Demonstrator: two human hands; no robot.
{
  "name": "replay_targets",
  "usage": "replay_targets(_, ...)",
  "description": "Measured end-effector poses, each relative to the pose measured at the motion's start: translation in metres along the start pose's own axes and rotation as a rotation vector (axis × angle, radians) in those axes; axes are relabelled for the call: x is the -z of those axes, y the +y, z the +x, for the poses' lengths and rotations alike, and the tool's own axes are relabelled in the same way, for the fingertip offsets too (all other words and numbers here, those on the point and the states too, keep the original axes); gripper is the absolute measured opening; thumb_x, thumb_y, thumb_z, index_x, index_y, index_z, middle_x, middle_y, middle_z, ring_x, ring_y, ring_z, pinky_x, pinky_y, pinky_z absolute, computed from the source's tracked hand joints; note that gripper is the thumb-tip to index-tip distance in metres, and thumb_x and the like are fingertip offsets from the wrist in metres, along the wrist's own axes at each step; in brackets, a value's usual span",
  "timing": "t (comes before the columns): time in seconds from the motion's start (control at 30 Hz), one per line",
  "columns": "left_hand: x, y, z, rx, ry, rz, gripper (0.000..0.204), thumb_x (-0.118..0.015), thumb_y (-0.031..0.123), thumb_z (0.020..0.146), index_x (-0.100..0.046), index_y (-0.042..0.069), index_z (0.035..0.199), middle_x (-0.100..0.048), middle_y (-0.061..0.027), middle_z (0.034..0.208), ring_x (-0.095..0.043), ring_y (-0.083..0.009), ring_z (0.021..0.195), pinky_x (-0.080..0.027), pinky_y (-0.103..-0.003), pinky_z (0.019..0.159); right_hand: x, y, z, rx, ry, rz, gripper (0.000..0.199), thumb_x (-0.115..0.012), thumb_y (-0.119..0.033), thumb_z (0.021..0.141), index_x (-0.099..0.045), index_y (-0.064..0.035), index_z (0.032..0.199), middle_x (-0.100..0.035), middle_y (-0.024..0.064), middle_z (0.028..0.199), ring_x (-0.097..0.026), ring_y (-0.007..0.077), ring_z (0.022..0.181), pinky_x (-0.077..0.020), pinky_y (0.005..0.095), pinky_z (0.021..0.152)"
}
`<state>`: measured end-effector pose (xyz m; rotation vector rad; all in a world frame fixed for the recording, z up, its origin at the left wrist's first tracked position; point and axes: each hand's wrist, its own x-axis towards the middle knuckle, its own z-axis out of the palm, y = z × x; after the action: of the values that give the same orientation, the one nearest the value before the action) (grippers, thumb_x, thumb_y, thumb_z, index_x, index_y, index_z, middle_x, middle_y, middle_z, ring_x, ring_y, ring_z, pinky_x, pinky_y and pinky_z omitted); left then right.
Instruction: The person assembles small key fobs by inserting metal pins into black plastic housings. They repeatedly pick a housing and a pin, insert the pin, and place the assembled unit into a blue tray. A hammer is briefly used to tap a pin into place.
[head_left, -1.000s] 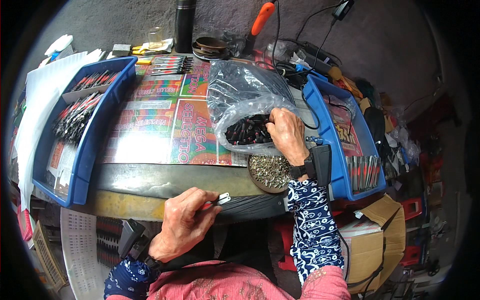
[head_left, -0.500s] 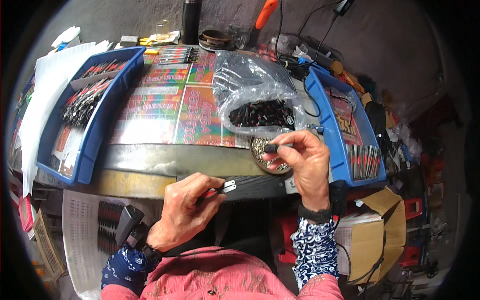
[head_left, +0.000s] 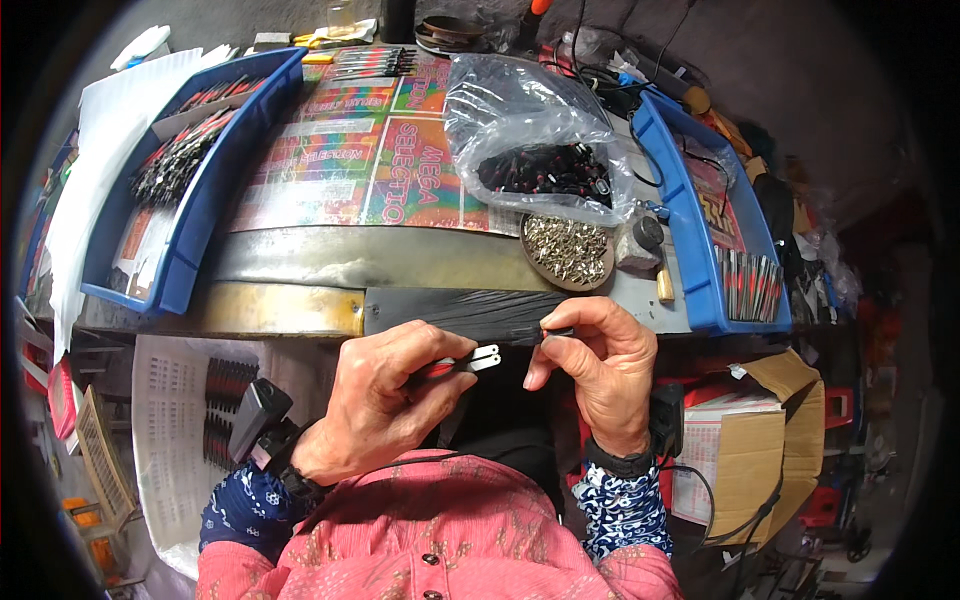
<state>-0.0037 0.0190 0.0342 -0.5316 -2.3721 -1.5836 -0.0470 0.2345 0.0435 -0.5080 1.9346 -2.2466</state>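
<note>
Two hands close together below the bench (head_left: 300,262) edge: left hand (head_left: 385,400) with fingers clamped on a small red-handled tool with flat silver tip (head_left: 470,362), long axis pointing right; right hand (head_left: 600,365) just beside, fingers pinched together on a small black cap (head_left: 556,333), slightly above and right of the tip.

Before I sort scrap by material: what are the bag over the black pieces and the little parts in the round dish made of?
The bag looks like thin clear plastic film: see-through, crinkled, glossy highlights. The small parts in the round dish look like bright metal, silvery and glinting; which metal cannot be told.
</note>
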Motion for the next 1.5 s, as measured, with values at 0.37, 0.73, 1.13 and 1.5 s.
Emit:
replay_targets(0.37, -0.002, -0.004, -0.005, 0.038, -0.039, -0.094, 0.019, -0.074, 0.002, 0.078, -0.066, 0.0, 0.095, -0.06, -0.0109, 0.073, -0.059, -0.0207, 0.06, -0.045, -0.031, 0.054, 0.0, 0.009, -0.012, -0.009, -0.074, 0.045, 0.015, -0.063, 0.008, 0.09, -0.062, 0.0042, 0.104, -0.066, 0.0098, 0.088, -0.068, 0.0163, 0.073, -0.0572, 0.0264, 0.066)
replay_targets(0.73, -0.007, -0.01, -0.01, 0.056, -0.076, -0.173, 0.022, -0.075, 0.003, 0.077, -0.07, 0.001, 0.098, -0.063, -0.0064, 0.074, -0.057, -0.0127, 0.061, -0.043, -0.026, 0.055, 0.005, 0.017, -0.012, 0.005, -0.129, 0.025, 0.013, -0.064, 0.009, 0.088, -0.065, 0.0038, 0.101, -0.066, 0.0101, 0.09, -0.069, 0.0168, 0.074, -0.0577, 0.0269, 0.066)
replay_targets(1.13, -0.015, -0.01, -0.017, 0.017, -0.13, -0.142, 0.024, -0.076, 0.0, 0.075, -0.068, 0.001, 0.098, -0.06, -0.0094, 0.073, -0.058, -0.0201, 0.061, -0.044, -0.03, 0.055, 0.014, 0.023, -0.014, 0.004, -0.279, -0.07, 0.017, -0.065, 0.01, 0.086, -0.066, 0.0038, 0.102, -0.067, 0.0101, 0.091, -0.07, 0.0169, 0.078, -0.0579, 0.0269, 0.071)
replay_targets(1.5, -0.019, -0.017, -0.028, 0.017, -0.133, -0.118, 0.025, -0.075, -0.001, 0.075, -0.065, -0.001, 0.098, -0.06, -0.0112, 0.074, -0.06, -0.0229, 0.062, -0.045, -0.031, 0.054, 0.001, 0.024, -0.025, 0.044, -0.342, -0.437, 0.03, -0.076, -0.003, 0.081, -0.064, 0.0054, 0.107, -0.066, 0.0111, 0.096, -0.069, 0.0159, 0.079, -0.0594, 0.0266, 0.066)
